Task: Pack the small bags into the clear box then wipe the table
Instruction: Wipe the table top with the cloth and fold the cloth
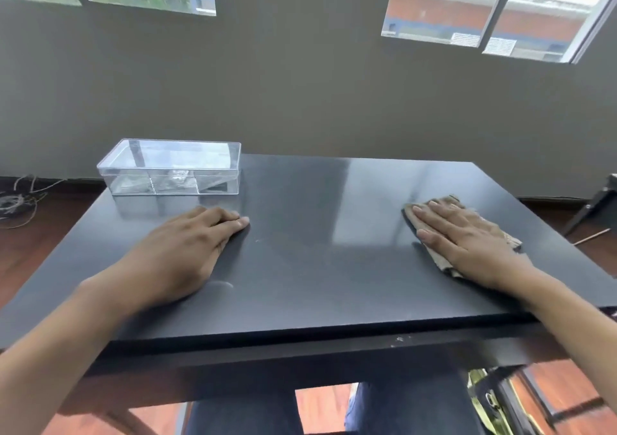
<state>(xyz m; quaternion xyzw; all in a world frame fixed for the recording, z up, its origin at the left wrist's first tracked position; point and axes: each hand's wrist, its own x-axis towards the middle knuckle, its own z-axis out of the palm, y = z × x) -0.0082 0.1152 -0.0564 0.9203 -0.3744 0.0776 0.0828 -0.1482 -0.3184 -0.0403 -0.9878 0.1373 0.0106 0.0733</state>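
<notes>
Wiping step: our right hand (467, 234) presses flat, unclenched, on the cloth (444, 261); left hand (187, 247) rests flat, holding nothing; bags (173, 180) boxed (170, 167). Next, we judge: sweep across the table (317, 267).

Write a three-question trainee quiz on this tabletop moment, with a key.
1. True or false: the right hand lies flat on the tan cloth.
2. Where does the clear box stand on the black table?
A. far left corner
B. near right corner
C. centre
3. Fill in: the lid of the clear box is ____, with small bags visible inside.

Key:
1. True.
2. A.
3. On. The left hand rests palm down on bare table, holding nothing.
</notes>
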